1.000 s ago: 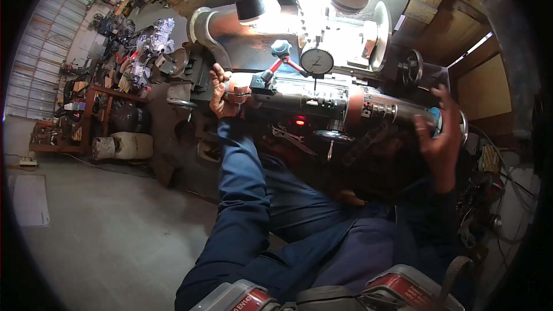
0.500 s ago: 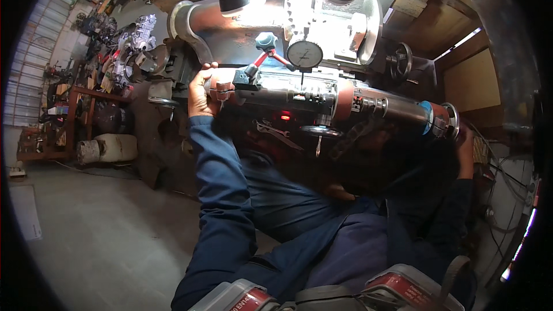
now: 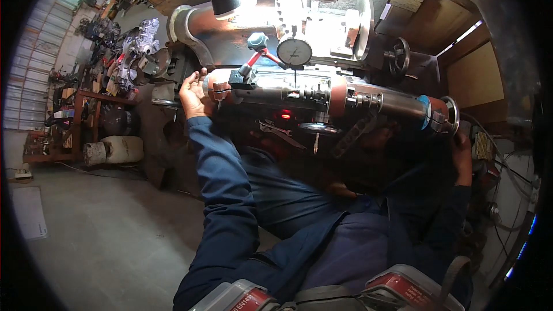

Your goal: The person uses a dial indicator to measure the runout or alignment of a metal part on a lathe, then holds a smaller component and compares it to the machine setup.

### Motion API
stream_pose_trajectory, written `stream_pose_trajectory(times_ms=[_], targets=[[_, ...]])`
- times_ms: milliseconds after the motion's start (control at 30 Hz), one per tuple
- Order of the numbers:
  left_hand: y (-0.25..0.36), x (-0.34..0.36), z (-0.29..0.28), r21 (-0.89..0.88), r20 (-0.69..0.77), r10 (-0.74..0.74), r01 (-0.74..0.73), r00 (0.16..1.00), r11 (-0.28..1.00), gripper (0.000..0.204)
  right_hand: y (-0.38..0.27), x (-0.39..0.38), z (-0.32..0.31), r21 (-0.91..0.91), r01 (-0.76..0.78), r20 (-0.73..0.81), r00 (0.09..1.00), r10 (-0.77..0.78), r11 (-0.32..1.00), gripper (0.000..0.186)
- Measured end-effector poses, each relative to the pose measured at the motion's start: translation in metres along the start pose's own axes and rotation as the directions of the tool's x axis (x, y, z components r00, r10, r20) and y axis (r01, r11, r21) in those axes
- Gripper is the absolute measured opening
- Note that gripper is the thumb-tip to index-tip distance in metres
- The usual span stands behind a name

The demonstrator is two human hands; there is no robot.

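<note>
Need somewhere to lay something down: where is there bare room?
The grey floor at lower left looks mostly bare, bordered by the pale panel, the off-white container and the left sleeve. Between the left hand and the right hand it is crowded: metal bar, dial gauge, handwheel and wrenches.

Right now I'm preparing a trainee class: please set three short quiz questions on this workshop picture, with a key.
1. True or false: in the picture, the round dial is to the right of the blue-grey knob.
2. Which hand is nearer the metal ring at the right end of the long bar? A) left B) right
3. Fill in: the small glowing light is ____.

Key: 1 true; 2 B, the right hand; 3 red.
</note>
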State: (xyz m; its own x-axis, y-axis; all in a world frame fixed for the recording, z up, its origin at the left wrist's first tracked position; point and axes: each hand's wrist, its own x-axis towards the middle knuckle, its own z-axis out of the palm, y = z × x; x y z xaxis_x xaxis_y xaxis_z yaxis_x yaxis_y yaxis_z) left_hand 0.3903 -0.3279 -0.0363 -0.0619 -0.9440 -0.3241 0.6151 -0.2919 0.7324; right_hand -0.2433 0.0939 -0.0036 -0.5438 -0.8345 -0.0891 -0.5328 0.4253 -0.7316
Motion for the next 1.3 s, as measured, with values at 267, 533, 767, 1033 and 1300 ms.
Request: stream_pose_trajectory(times_ms=[267,533,767,1033,1300], targets=[[0.003,-0.013,0.013,-0.011,-0.085,0.001,-0.002,0.996,1.000,0.015,-0.076,-0.010,-0.027,-0.008,0.066,-0.025,0.997,-0.066,0.998,0.026],[0.006,-0.020,0.019,0.026,-0.034,-0.027,0.028,0.999,0.999,0.016,-0.062,0.032,-0.010,0.115,0.059,-0.276,0.961,-0.025,0.992,0.027],[0.007,-0.010,0.004,-0.032,-0.011,0.019,-0.019,1.000,0.999,0.016,-0.033,0.073,-0.004,0.163,-0.105,-0.119,0.985,0.125,0.981,0.031],[0.007,-0.017,0.015,0.002,0.002,0.003,-0.003,1.000,1.000,0.016,-0.021,0.075,0.004,0.280,0.067,0.076,0.993,-0.092,0.958,0.025],[0.009,-0.031,0.045,0.191,0.106,-0.069,0.048,0.992,0.980,0.031,0.083,0.058,-0.016,-0.404,0.227,0.091,0.974,-0.208,0.886,0.026]])
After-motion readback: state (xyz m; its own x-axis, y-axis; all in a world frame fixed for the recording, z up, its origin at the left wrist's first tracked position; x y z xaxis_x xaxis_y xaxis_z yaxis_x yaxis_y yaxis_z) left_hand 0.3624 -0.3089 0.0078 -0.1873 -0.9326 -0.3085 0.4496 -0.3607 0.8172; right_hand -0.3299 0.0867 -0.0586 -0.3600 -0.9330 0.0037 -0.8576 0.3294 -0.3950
